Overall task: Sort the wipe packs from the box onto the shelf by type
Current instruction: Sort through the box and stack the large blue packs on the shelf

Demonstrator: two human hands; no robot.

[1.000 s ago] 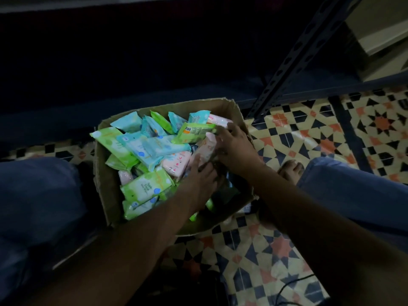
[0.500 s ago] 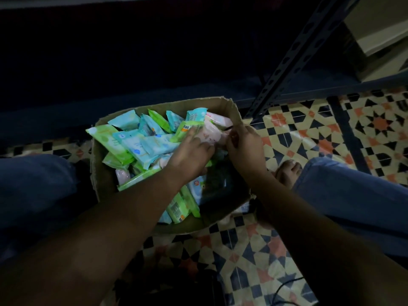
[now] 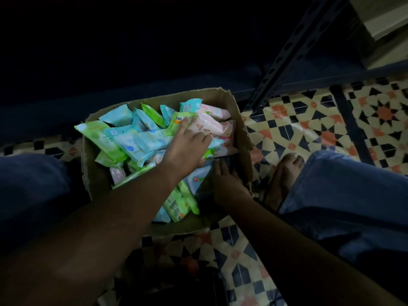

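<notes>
Over box [image 3: 238,120] | left hand [image 3: 187,146] flat on packs | right hand [image 3: 227,184] probably open | one box

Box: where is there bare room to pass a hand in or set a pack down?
Inside the box the only open pocket is the dark near-right corner where the right hand reaches. Elsewhere packs crowd it, under the left hand. Bare tiled floor lies between the box, the shelf post and the foot.

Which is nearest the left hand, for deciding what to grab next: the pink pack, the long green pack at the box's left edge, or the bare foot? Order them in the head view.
From the left hand:
1. Pink pack, under its fingertips.
2. Long green pack, box's left edge.
3. Bare foot, on tiles right of the box; farthest, though not by much.
</notes>
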